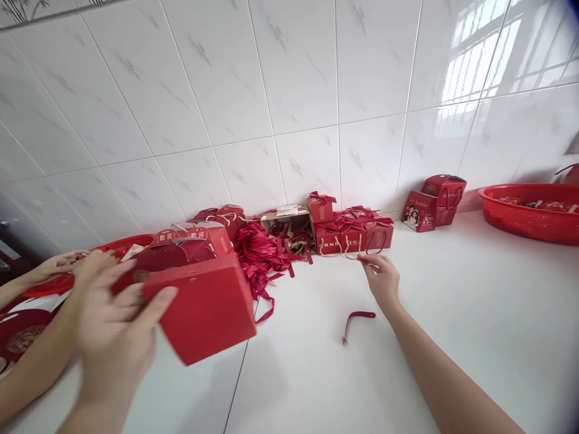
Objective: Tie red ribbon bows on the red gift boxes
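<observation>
My left hand (pixel 122 328), a little blurred, grips a red gift box (pixel 208 310) by its left side and holds it tilted above the white table. My right hand (pixel 382 278) is closed in a pinch in front of a row of small red gift boxes (pixel 332 241). Its fingertips are at the twisted rope handle (pixel 353 255) of one box; whatever lies between them is too small to make out. A dark red strap (pixel 360 314) lies loose on the table below this hand. A heap of red ribbons (pixel 260 250) spreads behind the held box.
A co-worker's hands (pixel 61 265) work at the left by a red basin (pixel 140 241). An open cardboard box (pixel 310 226) of straps stands by the tiled wall (pixel 303 160). To the right are a red card (pixel 419 211), an upright gift box (pixel 447 196) and another red basin (pixel 529 223).
</observation>
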`<state>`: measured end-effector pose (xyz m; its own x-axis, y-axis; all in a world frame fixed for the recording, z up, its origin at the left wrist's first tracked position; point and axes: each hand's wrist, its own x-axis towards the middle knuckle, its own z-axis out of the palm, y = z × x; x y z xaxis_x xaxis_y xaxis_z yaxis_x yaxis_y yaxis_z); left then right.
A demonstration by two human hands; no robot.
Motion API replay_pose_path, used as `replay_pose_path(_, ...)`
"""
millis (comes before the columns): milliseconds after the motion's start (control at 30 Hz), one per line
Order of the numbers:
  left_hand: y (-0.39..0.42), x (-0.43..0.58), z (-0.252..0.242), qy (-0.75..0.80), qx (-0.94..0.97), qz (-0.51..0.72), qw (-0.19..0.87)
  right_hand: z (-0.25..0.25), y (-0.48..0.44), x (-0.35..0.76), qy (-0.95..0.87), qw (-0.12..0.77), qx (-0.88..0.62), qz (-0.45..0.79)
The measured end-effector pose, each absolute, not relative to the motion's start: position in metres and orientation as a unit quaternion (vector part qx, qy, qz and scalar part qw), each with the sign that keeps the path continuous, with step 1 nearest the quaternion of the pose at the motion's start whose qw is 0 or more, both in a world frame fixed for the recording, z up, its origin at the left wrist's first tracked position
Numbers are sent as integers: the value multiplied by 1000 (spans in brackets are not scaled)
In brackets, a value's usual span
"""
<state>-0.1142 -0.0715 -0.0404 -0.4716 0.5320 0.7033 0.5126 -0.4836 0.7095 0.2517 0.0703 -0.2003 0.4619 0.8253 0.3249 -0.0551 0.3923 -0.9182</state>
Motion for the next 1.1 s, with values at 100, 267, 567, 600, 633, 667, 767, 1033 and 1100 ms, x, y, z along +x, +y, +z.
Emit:
replay_pose_path(100,-44,-65,-57,463,546,674,184,-203,68,247,-465,685,-489,275)
replay_pose_path(267,4,-3,-97,412,588,601,351,-189,58,227,-508,670,-480,250)
replay_pose_path(567,31,25,-126,398,588,574,409,-161,26,196,-624,643,-338,287)
replay_pose_path(600,30,25,-127,406,588,568,408,-161,27,196,-618,646,-343,287)
replay_pose_path(633,30,24,-128,412,588,565,407,-162,28,197,-612,649,-348,289)
replay_pose_path(667,29,24,-129,416,588,563,406,-162,29,197,-608,649,-352,292)
replay_pose_path(767,29,23,-133,421,587,558,408,-162,31,198,-600,643,-359,313)
replay_pose_path(1033,31,21,-134,419,611,541,397,-155,21,193,-564,642,-366,368)
replay_pose_path(1100,31,21,-132,422,622,535,386,-153,16,191,-543,636,-340,430)
